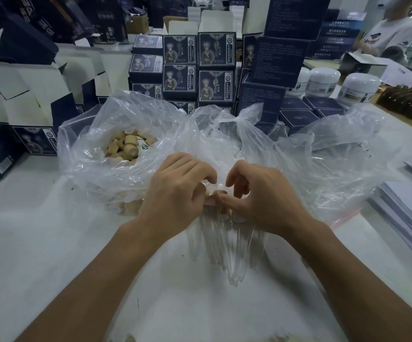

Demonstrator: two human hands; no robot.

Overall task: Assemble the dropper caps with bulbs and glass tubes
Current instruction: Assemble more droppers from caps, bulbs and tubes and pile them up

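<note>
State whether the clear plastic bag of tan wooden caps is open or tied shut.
Open. The clear plastic bag gapes at its top, and the loose tan wooden caps show uncovered through the mouth.

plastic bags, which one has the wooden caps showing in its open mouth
The left plastic bag, beside the left hand: tan wooden caps are piled in its opening. The right plastic bag shows none.

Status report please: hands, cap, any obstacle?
Left hand and right hand both pinching one dropper cap. Glass tubes beneath. Nothing blocking.
</note>
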